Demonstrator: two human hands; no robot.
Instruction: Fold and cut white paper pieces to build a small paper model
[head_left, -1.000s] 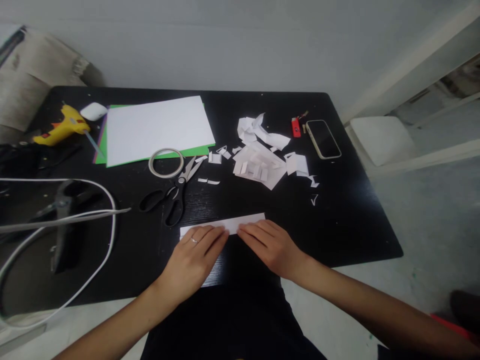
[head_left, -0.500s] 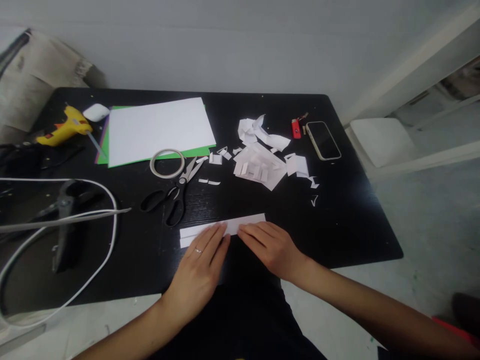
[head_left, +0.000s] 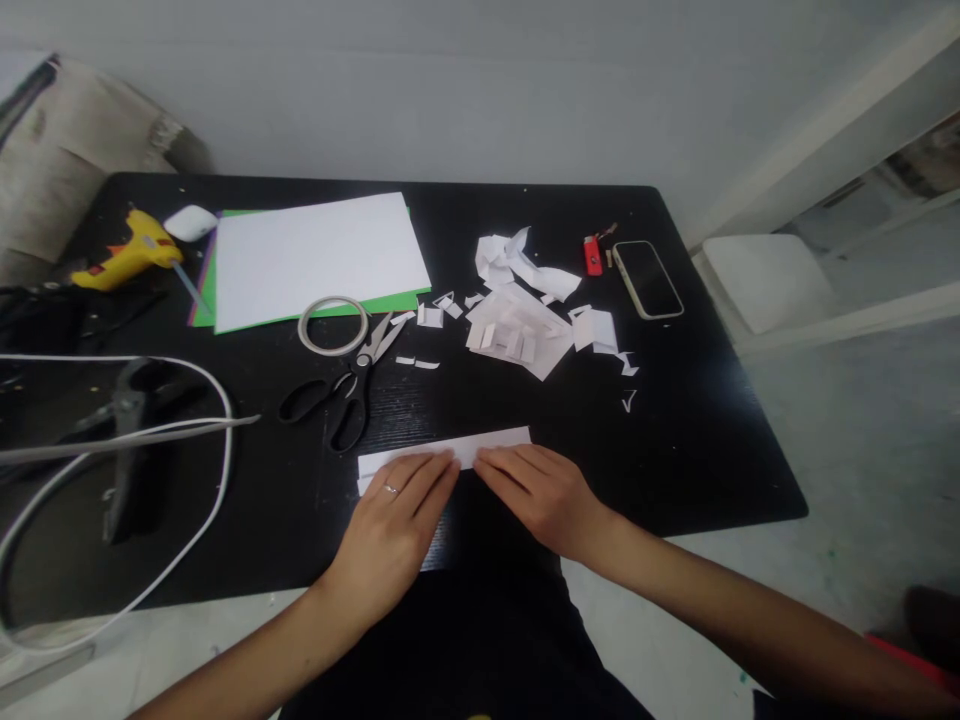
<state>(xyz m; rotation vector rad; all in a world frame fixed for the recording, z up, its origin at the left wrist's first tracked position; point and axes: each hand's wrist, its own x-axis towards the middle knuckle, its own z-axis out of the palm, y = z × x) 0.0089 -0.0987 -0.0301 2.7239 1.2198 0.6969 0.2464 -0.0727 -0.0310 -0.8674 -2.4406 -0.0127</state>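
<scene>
A white folded paper strip (head_left: 499, 439) lies on the black table near its front edge, a fold line running along its length. My left hand (head_left: 397, 515), a ring on one finger, is closed on the strip's left and middle part, fingers together and pressing down. Its palm and fingers hide much of that end. Close by, my right hand (head_left: 544, 495) has its bent fingers bunched on the strip's near edge, right of the middle. The two sets of fingertips are a small gap apart. Beyond my left hand lie black-handled scissors (head_left: 364, 358), their blades apart.
White paper scraps (head_left: 525, 330) and crumpled paper (head_left: 499, 258) lie beyond the strip. A tape roll (head_left: 302, 330) touches white and green sheets (head_left: 315, 255). A yellow glue gun (head_left: 139, 255), white cable (head_left: 225, 470), red lighter (head_left: 592, 256) and phone (head_left: 649, 280) lie around.
My left hand has shifted slightly left, its fingers now covering more of the strip's left end. My right hand and the strip look nearly unchanged.
</scene>
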